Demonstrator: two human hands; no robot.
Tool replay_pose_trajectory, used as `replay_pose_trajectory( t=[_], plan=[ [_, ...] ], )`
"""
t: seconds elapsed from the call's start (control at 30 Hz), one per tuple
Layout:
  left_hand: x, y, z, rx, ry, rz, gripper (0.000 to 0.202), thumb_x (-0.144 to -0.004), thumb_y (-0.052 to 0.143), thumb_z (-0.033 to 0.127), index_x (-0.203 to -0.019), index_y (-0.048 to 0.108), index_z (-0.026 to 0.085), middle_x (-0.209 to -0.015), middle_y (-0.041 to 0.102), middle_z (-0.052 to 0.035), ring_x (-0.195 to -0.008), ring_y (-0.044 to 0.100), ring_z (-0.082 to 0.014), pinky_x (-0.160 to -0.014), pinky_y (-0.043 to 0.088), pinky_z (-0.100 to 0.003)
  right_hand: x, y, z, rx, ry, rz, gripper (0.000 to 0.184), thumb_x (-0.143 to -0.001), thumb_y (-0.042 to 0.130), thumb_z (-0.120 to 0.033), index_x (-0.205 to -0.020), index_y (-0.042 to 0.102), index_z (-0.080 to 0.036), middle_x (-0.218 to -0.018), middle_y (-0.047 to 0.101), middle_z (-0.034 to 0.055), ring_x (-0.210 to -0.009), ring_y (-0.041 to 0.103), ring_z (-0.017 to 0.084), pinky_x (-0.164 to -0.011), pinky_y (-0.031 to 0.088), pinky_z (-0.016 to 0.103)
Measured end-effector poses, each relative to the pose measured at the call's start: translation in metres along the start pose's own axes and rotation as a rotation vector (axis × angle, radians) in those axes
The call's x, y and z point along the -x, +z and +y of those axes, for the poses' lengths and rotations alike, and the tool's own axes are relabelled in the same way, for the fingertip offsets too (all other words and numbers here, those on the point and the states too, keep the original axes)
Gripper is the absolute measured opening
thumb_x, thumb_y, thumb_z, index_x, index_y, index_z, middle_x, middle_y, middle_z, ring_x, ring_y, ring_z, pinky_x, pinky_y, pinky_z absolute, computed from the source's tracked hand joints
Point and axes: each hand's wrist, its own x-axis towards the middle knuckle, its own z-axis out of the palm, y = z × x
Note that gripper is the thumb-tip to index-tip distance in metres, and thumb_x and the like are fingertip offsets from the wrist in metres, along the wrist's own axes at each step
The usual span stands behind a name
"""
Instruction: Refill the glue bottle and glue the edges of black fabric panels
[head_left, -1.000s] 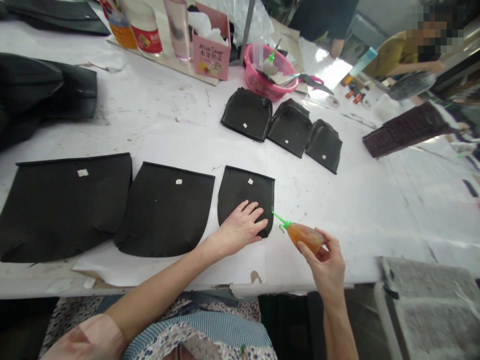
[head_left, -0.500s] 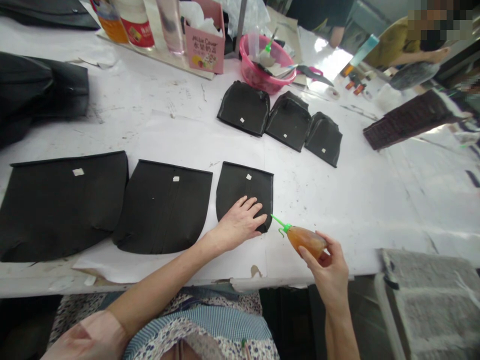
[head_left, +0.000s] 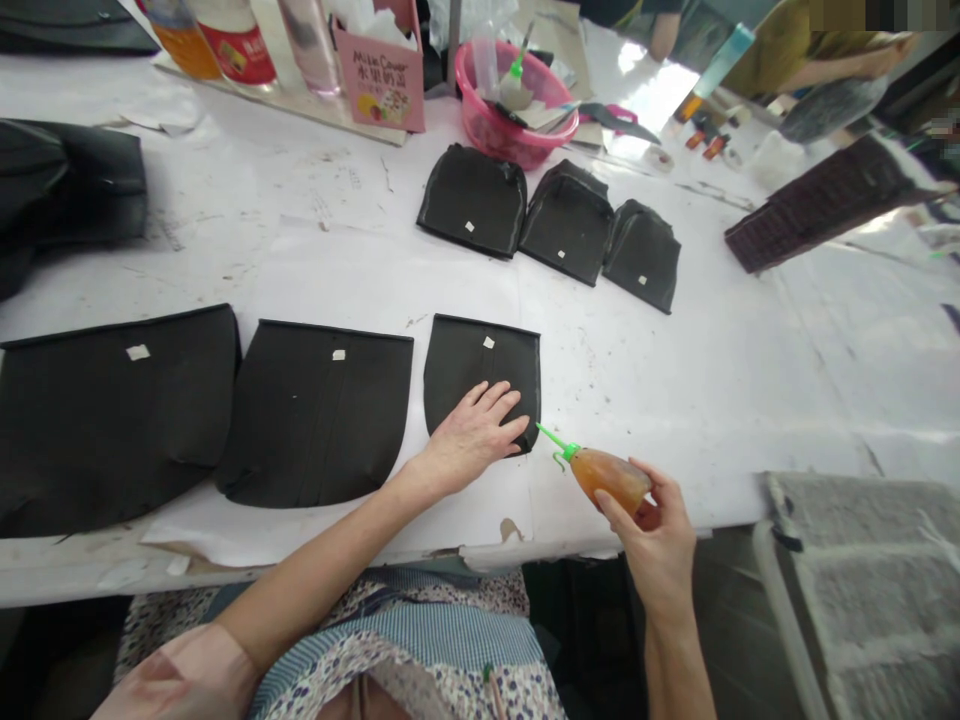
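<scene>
Black small panel [head_left: 480, 365]: flat on the white worktop [head_left: 712, 380], lower centre of frame
Left hand [head_left: 474, 437]: spread flat, pressing on the panel's lower edge
Right hand [head_left: 660, 535]: wrapped around an amber glue bottle [head_left: 606, 475], green nozzle aimed at the panel's lower right corner
Neighbours: two bigger black panels [head_left: 319, 410] to the left, pink bowl [head_left: 514, 120] up top

Left hand [head_left: 474, 437] lies flat on the small black panel [head_left: 480, 365] at frame centre. Right hand [head_left: 660, 535] grips an amber glue bottle [head_left: 609, 475], its green nozzle beside the panel's lower right edge.
</scene>
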Motion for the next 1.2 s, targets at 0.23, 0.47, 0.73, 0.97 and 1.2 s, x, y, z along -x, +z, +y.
replay_pose_trajectory(
  t=[0.23,0.47,0.73,0.97,1.2],
  plan=[
    [0.001,-0.001,0.001,0.018,0.040,0.025,0.022,-0.094,0.064,0.032,-0.115,0.063,0.024,-0.134,0.058,-0.0089,-0.133,0.050,-0.0301,-0.114,0.039,-0.049,0.003,-0.002,0.004,0.007,0.005,-0.008,0.063,-0.067,0.088,-0.041,-0.121,0.060,-0.023,-0.115,0.069,0.0084,-0.090,0.073,0.024,-0.079,0.064,0.038],
    [0.001,-0.001,0.000,0.039,0.032,0.030,0.015,-0.092,0.067,0.032,-0.104,0.066,0.022,-0.132,0.059,-0.0094,-0.131,0.052,-0.0312,-0.113,0.042,-0.050,0.013,-0.006,0.008,-0.022,0.006,-0.026,0.061,-0.067,0.089,-0.037,-0.120,0.062,-0.023,-0.114,0.070,0.0081,-0.088,0.074,0.023,-0.076,0.063,0.033],
    [0.000,-0.004,0.001,0.042,0.024,0.021,0.016,-0.091,0.068,0.031,-0.104,0.068,0.021,-0.131,0.061,-0.0096,-0.131,0.053,-0.0311,-0.112,0.044,-0.050,0.018,-0.013,0.012,-0.030,0.033,-0.064,0.062,-0.067,0.089,-0.033,-0.122,0.062,-0.024,-0.115,0.070,0.0072,-0.089,0.074,0.022,-0.078,0.063,0.033],
    [0.000,-0.003,0.000,0.040,0.033,0.046,0.018,-0.089,0.071,0.031,-0.104,0.069,0.021,-0.129,0.062,-0.0091,-0.129,0.055,-0.0299,-0.113,0.044,-0.050,0.007,-0.005,0.021,-0.168,0.038,-0.064,0.058,-0.067,0.089,-0.032,-0.118,0.063,-0.025,-0.108,0.073,0.0043,-0.090,0.073,0.020,-0.079,0.062,0.031],
    [-0.001,-0.002,-0.001,0.057,0.027,0.047,0.020,-0.088,0.073,0.031,-0.105,0.068,0.021,-0.129,0.062,-0.0084,-0.129,0.054,-0.0290,-0.113,0.044,-0.049,-0.003,-0.013,0.031,-0.126,0.012,-0.148,0.059,-0.066,0.090,-0.032,-0.119,0.063,-0.026,-0.110,0.071,0.0049,-0.090,0.072,0.023,-0.077,0.063,0.034]
  ],
)
